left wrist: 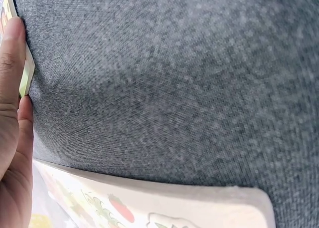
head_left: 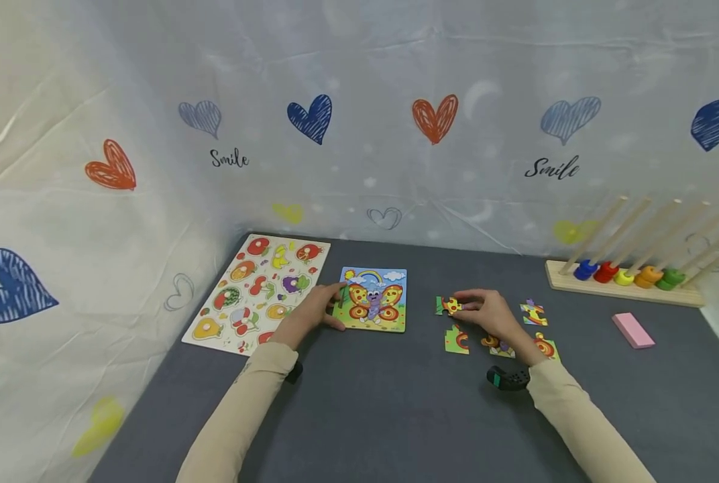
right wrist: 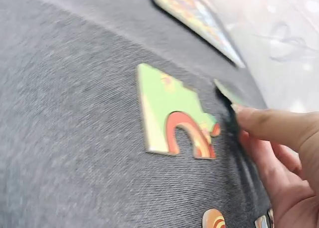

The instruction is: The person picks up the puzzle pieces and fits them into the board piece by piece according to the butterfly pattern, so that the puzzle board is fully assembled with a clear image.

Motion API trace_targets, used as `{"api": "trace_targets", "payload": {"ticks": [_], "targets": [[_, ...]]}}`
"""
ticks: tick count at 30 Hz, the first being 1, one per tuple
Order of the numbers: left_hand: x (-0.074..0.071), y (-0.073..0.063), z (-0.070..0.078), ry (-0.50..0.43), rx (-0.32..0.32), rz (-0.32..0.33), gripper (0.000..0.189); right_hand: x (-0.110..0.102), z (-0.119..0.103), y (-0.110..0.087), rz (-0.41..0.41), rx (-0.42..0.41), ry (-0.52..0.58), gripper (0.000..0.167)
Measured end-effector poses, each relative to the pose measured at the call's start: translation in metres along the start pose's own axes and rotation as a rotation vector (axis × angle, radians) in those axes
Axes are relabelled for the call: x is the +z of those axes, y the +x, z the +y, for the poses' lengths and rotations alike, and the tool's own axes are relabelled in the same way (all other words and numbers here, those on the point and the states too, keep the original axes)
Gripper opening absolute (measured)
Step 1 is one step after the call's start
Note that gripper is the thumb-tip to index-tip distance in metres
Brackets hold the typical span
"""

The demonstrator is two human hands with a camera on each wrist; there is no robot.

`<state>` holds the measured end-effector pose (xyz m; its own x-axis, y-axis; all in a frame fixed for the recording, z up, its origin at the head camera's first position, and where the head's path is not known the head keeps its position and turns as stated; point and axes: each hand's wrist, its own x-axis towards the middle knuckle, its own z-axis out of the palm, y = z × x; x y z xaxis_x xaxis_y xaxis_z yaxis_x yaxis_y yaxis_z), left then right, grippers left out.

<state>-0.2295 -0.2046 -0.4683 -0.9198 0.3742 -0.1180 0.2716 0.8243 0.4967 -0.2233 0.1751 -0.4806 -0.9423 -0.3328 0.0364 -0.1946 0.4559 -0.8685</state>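
A square butterfly puzzle board (head_left: pixel 375 302) lies flat on the dark table. My left hand (head_left: pixel 317 307) holds its left side, with the thumb at the near corner; the left wrist view shows the left fingers (left wrist: pixel 12 63) on the board's edge. Right of the board, my right hand (head_left: pixel 486 313) pinches a green and yellow puzzle piece (head_left: pixel 448 306) between thumb and fingers, seen nearly edge-on in the right wrist view. Just below it lies a green corner piece (right wrist: pixel 174 108). Near the right wrist are a butterfly-body piece (head_left: pixel 502 347), a red-ringed piece (head_left: pixel 545 345) and a yellow-purple piece (head_left: pixel 534 312).
Left of the puzzle board, a white fruit board (head_left: pixel 252 295) lies close by my left forearm. A wooden peg stand (head_left: pixel 625 287) with coloured rings stands at the back right, with a pink block (head_left: pixel 634 331) before it. A printed cloth (head_left: pixel 359 168) hangs behind the table.
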Motion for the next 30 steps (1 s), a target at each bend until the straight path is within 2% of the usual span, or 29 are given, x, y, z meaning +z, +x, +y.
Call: {"api": "trace_targets", "payload": {"ticks": [7, 13, 20, 30], "targets": [[0.001, 0.0, 0.0, 0.003, 0.003, -0.004, 0.094, -0.005, 0.004, -0.005, -0.052, 0.104, 0.107, 0.046], [0.0, 0.001, 0.0, 0.011, 0.007, -0.003, 0.093, -0.005, 0.011, -0.005, -0.05, 0.109, 0.187, 0.048], [0.0, 0.003, 0.001, 0.006, 0.0, -0.017, 0.094, -0.004, 0.011, -0.01, -0.086, 0.1, 0.275, 0.051], [-0.001, 0.001, 0.001, 0.01, -0.003, -0.004, 0.094, -0.006, 0.012, -0.009, -0.085, 0.103, 0.332, 0.05]]}}
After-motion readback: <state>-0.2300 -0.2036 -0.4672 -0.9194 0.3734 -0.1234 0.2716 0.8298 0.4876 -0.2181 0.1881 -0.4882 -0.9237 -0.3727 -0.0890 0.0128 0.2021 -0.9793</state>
